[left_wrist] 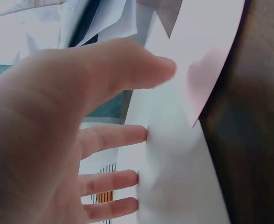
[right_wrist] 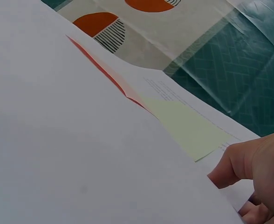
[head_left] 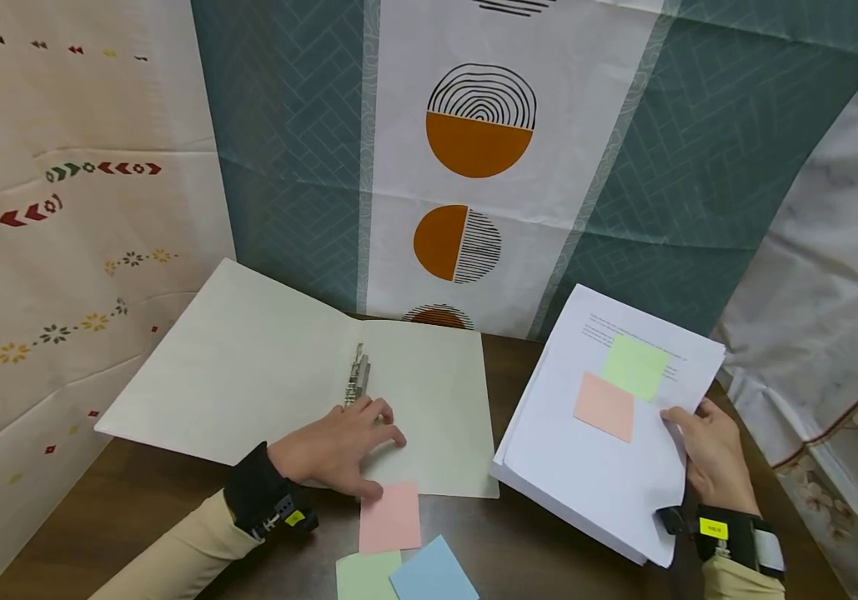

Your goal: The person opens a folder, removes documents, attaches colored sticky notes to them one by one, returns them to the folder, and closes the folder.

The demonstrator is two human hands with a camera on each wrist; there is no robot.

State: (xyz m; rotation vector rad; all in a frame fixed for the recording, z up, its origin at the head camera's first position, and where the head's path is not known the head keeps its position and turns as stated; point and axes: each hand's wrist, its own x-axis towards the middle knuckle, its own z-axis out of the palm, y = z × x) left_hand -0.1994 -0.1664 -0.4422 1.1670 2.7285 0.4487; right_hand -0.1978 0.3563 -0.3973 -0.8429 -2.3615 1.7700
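An open pale file folder (head_left: 429, 400) lies flat, with a metal clip (head_left: 358, 379) near its fold. My left hand (head_left: 338, 446) is over the folder with fingers spread; in the left wrist view three fingertips touch the pale surface. Its thumb (left_wrist: 151, 70) is beside a pink sticky note (head_left: 389, 518) that overlaps the folder's front edge; contact is unclear. At the right, my right hand (head_left: 717, 458) grips the right edge of a thick stack of paper (head_left: 549, 442), thumb on top. A green note (head_left: 634, 367) and a peach note (head_left: 604, 407) lie on its printed top sheet.
A green sticky note (head_left: 364, 575) and a blue one (head_left: 436, 571) lie on the dark wooden table (head_left: 519, 533) near the front edge. Patterned cloths (head_left: 293, 167) hang behind and on both sides of the table.
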